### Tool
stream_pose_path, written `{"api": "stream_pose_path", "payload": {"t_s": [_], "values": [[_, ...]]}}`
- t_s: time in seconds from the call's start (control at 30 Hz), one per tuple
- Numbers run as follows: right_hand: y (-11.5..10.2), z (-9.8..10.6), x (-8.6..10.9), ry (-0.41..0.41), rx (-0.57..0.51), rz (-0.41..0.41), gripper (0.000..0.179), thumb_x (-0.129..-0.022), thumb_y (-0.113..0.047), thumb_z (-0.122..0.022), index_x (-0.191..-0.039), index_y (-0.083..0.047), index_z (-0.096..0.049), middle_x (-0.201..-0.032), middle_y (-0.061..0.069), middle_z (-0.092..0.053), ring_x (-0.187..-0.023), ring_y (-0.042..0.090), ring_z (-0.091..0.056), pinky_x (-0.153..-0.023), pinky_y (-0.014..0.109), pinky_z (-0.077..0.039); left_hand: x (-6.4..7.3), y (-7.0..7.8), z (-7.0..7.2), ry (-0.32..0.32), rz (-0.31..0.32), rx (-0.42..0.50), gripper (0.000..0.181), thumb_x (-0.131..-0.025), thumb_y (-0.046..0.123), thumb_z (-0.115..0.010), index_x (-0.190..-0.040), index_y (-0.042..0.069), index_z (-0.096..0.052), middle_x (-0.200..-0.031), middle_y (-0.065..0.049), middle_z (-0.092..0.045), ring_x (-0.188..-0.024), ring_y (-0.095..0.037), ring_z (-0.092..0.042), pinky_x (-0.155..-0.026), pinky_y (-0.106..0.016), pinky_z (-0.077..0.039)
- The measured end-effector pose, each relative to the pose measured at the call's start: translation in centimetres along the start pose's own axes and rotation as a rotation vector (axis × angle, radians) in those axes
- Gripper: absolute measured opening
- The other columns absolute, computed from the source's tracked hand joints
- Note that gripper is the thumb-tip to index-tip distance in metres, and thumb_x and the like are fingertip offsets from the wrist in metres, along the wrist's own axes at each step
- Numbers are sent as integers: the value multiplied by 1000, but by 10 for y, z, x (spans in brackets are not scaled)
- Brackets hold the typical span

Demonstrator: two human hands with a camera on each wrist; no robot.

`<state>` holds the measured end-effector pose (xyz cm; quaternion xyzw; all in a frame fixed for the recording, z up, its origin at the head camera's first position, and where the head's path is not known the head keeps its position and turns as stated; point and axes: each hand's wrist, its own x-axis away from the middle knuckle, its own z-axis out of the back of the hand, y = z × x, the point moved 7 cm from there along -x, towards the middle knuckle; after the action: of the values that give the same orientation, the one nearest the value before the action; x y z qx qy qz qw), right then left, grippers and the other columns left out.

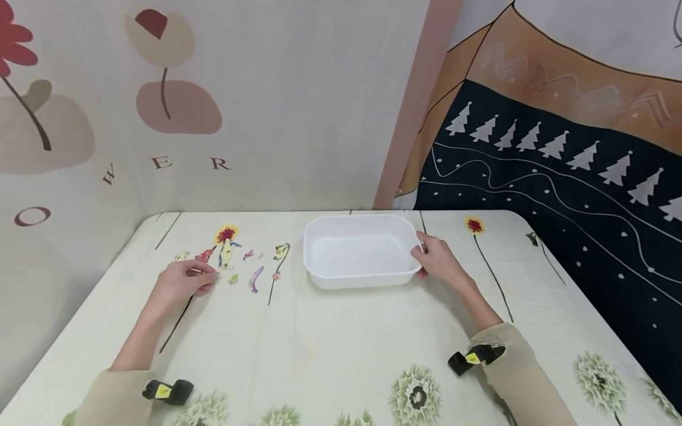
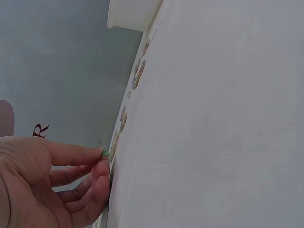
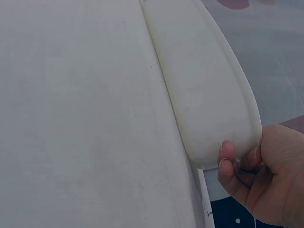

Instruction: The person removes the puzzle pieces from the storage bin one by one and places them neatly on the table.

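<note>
With thumb and index finger my left hand (image 1: 183,279) pinches a tiny green piece (image 2: 105,153), just over the table's left side. Around it lie small flat colourful pieces: a blue-and-yellow one (image 1: 226,254), a red one (image 1: 205,255) partly behind the hand, a long purple one (image 1: 256,280), a small green one (image 1: 233,278) and a yellow one (image 1: 280,251). A white rectangular plastic tub (image 1: 362,280) stands at the table's far middle, with nothing seen inside. My right hand (image 1: 438,258) grips its right end, thumb at the rim and fingers curled against the outer wall.
The table wears a pale cloth (image 1: 341,337) printed with flowers and stems, some lying under the pieces. Behind the far edge hangs a light printed curtain (image 1: 298,118), with a dark tree-patterned cloth (image 1: 533,171) at the right. Black wrist cameras sit on both sleeves.
</note>
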<state>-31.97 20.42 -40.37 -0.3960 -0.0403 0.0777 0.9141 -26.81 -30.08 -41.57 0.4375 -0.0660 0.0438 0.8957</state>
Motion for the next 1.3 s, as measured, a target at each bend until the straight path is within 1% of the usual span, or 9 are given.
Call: {"api": "stream_pose_path", "payload": {"t_s": [0.2,0.33,0.53,0.7,0.87,1.0,1.3], "values": [[2,0,0,6,-7,-3,59,-99,-9,-45,-151,14,-29,-61,7,-58,-48,18,-60,-47,25,-49,3,-5,5,20,25,-67,30,-97,17,-65,-111,-10,-64,-75,-3,-65,-68,-16,-59,-58,-28,-47],[1,0,0,4,-12,7,59,-98,-8,-45,-150,14,-29,-61,7,-59,-47,18,-60,-47,25,-49,3,-6,6,17,32,-114,28,-96,16,-65,-107,-9,-65,-70,-2,-63,-66,-18,-57,-58,-29,-44],[-1,-1,1,0,-16,5,59,-98,-9,-45,-150,14,-29,-60,7,-58,-48,18,-60,-48,26,-49,4,-7,7,19,37,-150,27,-95,15,-66,-108,-9,-63,-73,-4,-64,-67,-19,-57,-60,-30,-43],[-2,0,1,3,-15,2,59,-98,-9,-45,-151,14,-29,-61,7,-58,-48,18,-60,-49,28,-51,3,-9,8,23,56,-149,30,-96,15,-67,-111,-9,-60,-76,-6,-66,-68,-19,-58,-62,-31,-43],[-1,-1,1,7,-13,12,59,-98,-9,-45,-150,14,-30,-60,6,-58,-47,18,-60,-47,26,-48,2,-11,9,18,75,-156,32,-95,18,-68,-112,-9,-61,-79,-7,-66,-70,-20,-59,-64,-32,-43],[-1,-1,1,9,-9,8,59,-98,-9,-45,-150,14,-30,-59,6,-58,-47,18,-60,-46,25,-47,3,-12,11,23,91,-154,33,-95,18,-68,-112,-10,-61,-82,-9,-66,-71,-21,-59,-63,-32,-44],[0,0,1,-1,14,-24,59,-100,-11,-45,-152,12,-29,-66,9,-60,-49,17,-60,-50,26,-49,7,-7,16,35,77,-170,33,-99,19,-59,-111,-11,-60,-84,-11,-68,-73,-21,-62,-62,-31,-46]]}}
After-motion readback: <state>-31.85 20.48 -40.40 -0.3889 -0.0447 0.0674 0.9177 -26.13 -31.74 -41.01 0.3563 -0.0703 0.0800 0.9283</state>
